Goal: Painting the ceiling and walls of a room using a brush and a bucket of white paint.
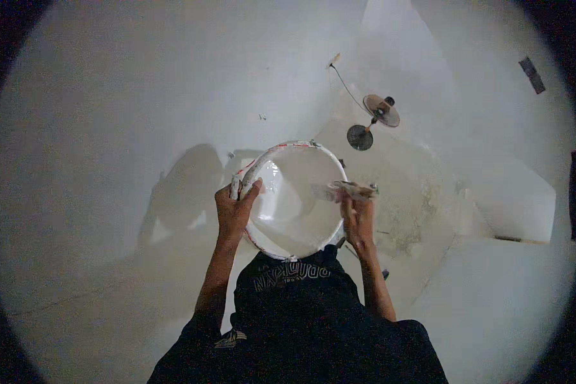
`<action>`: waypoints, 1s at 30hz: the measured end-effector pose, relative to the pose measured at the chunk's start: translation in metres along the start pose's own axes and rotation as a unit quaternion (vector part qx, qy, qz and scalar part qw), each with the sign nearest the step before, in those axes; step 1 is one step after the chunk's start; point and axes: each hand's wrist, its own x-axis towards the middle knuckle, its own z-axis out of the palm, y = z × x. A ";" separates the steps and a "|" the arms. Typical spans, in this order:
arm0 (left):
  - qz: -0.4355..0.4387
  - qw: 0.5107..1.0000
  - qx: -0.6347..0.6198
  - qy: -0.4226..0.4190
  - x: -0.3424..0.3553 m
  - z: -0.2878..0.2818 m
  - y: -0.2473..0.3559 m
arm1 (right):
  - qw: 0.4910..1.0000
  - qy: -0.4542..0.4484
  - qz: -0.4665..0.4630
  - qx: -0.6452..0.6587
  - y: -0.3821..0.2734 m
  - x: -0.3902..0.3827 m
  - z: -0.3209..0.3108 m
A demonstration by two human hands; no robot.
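The left hand (237,208) pinches the rim of a white, red-streaked bucket (301,153), thumb over the edge and fingers outside; the bucket opens upward between the two grips. The right hand (358,214) is closed around a smeared hand tool (349,190), which reaches from that grip leftward across the near-side rim and over the opening. The step in hand looks like working the tool at the bucket's mouth; the next move seems to call for a steady left pinch and control of the tool's free end. That end is blurred, so brush or scraper cannot be told apart, and whether it touches the rim is unclear. The glare beside the left thumb obscures the contents, and the dark shirt (288,320) below both grips hides how the bucket is supported. Beyond the right grip stands what looks like a pedestal fan (381,111).
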 end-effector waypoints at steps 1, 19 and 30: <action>-0.003 1.000 0.004 -0.005 -0.002 0.003 0.000 | 0.999 -0.027 -0.029 -0.030 0.000 0.003 0.005; 0.000 0.982 0.097 0.163 -0.029 -0.007 -0.006 | 0.981 -0.120 -0.103 -0.111 0.011 0.029 0.063; 0.041 0.969 0.110 0.217 -0.031 -0.005 -0.025 | 0.973 -0.190 -0.084 -0.100 0.027 0.029 0.101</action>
